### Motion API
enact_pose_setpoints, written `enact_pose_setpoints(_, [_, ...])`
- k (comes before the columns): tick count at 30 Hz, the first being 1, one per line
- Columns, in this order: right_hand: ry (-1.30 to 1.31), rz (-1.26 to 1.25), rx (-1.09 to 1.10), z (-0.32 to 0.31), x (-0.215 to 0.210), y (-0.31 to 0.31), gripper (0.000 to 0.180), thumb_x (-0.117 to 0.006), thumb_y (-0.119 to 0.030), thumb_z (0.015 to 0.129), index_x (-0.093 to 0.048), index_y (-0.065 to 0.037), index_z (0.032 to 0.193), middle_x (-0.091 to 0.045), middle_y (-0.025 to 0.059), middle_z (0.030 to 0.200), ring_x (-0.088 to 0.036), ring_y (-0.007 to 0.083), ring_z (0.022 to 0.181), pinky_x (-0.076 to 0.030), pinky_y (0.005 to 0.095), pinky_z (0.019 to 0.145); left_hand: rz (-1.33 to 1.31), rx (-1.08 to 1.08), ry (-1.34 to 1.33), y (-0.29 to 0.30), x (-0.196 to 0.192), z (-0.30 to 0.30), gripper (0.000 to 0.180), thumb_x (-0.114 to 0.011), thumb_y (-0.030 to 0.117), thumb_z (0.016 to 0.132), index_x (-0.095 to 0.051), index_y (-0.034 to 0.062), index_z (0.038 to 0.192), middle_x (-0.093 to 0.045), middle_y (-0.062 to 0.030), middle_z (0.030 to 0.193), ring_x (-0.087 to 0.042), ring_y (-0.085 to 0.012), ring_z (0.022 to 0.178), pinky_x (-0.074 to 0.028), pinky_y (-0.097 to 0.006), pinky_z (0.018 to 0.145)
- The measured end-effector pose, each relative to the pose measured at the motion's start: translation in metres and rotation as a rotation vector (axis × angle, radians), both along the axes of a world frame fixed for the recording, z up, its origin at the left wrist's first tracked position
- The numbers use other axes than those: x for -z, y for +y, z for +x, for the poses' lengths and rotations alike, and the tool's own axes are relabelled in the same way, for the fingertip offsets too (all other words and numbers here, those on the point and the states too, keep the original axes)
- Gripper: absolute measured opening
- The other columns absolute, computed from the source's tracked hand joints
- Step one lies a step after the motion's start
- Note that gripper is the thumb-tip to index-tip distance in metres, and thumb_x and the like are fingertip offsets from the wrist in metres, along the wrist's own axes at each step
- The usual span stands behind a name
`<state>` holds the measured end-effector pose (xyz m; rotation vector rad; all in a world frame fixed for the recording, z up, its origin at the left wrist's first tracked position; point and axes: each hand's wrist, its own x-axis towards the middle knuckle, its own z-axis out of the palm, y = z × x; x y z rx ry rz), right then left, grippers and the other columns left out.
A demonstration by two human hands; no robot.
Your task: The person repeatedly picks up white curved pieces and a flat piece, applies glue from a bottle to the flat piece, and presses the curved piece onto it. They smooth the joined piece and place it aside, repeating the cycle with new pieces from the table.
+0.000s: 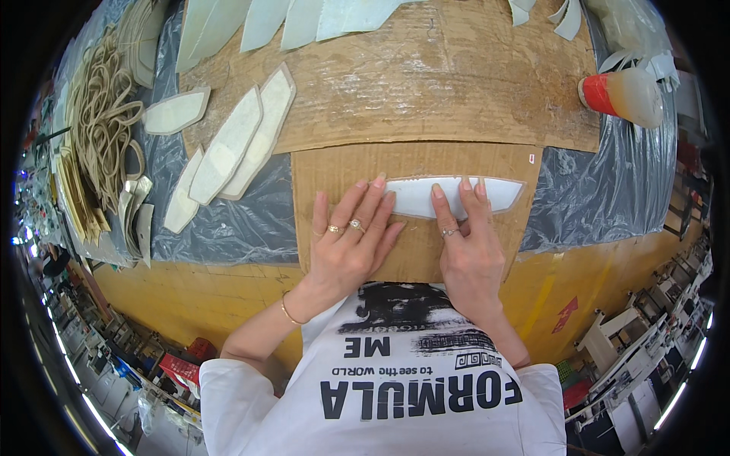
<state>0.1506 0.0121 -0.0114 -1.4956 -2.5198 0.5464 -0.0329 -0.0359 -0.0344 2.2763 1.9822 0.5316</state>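
A long white piece with tapered ends and a thin beige border [411, 197] lies flat on a small cardboard sheet [342, 167] in front of me. My left hand [346, 247] rests on the cardboard with its fingers stretched out, the fingertips at the piece's left end. From the right, my right hand [471, 254] presses its fingertips down on the middle of the piece, fingers extended and nothing gripped. To the left, several similar pale bordered pieces [228, 144] lie partly overlapping, with another one [176, 112] just behind them.
A larger cardboard sheet [426, 91] covers the table behind, over dark plastic sheeting [243, 232]. Pale cut panels [338, 19] line its far edge. A bundle of beige strips [99, 99] is at the left. At the right stands a red-and-clear container [623, 95].
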Motion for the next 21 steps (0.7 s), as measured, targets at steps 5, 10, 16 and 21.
enact_pose_setpoints(5, [0.002, 0.005, 0.005, -0.001, 0.0, 0.0, 0.058, -0.056, 0.002, 0.082, -0.056, -0.013, 0.138, -0.051, 0.024, 0.135, -0.05, 0.0458, 0.127, -0.046, 0.051, 0.102, 0.021, -0.027, 0.157, -0.003, 0.001, 0.007, 0.038, -0.072, 0.03, 0.085, -0.069, 0.0094, 0.117, -0.057, -0.0048, 0.139, -0.043, -0.0269, 0.138, 0.007, -0.058, 0.117])
enact_pose_setpoints(10, [-0.013, 0.008, -0.005, -0.001, -0.002, 0.0, 0.055, -0.056, 0.002, 0.083, -0.057, -0.012, 0.136, -0.052, 0.024, 0.134, -0.05, 0.0461, 0.126, -0.047, 0.0513, 0.101, -0.025, -0.12, 0.139, -0.009, 0.004, 0.018, 0.037, -0.069, 0.032, 0.088, -0.069, 0.0096, 0.117, -0.052, -0.0041, 0.144, -0.035, -0.0331, 0.142, 0.015, -0.061, 0.114])
enact_pose_setpoints(16, [-0.007, 0.023, -0.009, -0.002, -0.001, 0.0, 0.053, -0.056, 0.002, 0.084, -0.057, -0.011, 0.136, -0.052, 0.0242, 0.133, -0.051, 0.0467, 0.124, -0.047, 0.0515, 0.1, -0.006, -0.029, 0.355, -0.013, 0.005, 0.018, 0.039, -0.068, 0.032, 0.088, -0.068, 0.0071, 0.118, -0.052, -0.0033, 0.144, -0.036, -0.031, 0.143, 0.014, -0.061, 0.114])
enact_pose_setpoints(21, [-0.016, 0.038, -0.024, 0.0, -0.001, 0.001, 0.052, -0.057, 0.002, 0.084, -0.058, -0.011, 0.134, -0.052, 0.0239, 0.133, -0.052, 0.0465, 0.124, -0.048, 0.051, 0.1, -0.092, -0.048, 0.303, -0.011, -0.004, 0.02, 0.046, -0.068, 0.036, 0.088, -0.066, 0.0072, 0.123, -0.053, -0.003, 0.143, -0.038, -0.0286, 0.141, 0.013, -0.061, 0.114])
